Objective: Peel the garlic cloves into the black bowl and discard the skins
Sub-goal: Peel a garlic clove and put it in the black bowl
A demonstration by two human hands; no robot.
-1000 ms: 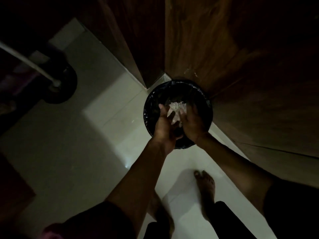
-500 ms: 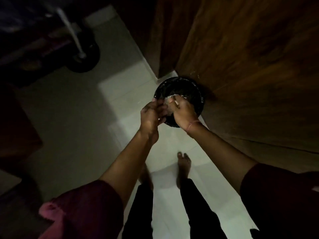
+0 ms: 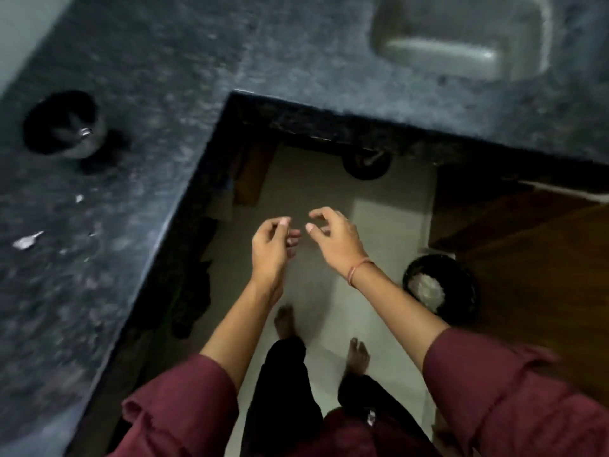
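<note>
Item one, the dark speckled stone countertop (image 3: 148, 61): L-shaped, filling the left and top of your view, its surface blurred. Item two, the steel sink (image 3: 435, 54): set into the countertop at upper right. Item three, the bin (image 3: 461, 275): round, lined in black, standing on the pale floor beside the wooden door at your right, with a pale heap of skins (image 3: 425, 288) lying inside it. Item four, your right hand (image 3: 333, 239): held over the floor, fingers loosely curled and spread, gripping nothing, a thin thread band on the wrist. Item five, your left hand (image 3: 270, 245): just beside the right, fingers loosely bent, thumb raised, likewise holding nothing; the fingertips of the two hands are near but apart. Item six, the black bowl (image 3: 62, 123): round, upright, mouth facing up, standing on the left arm of the countertop, well apart from both hands; a small bright glint shows inside, contents too blurred to tell. Item seven, skin scraps (image 3: 28, 240): a few pale flakes on the countertop nearer you than the bowl, the largest lying flat, its long axis running lower left to upper right.
</note>
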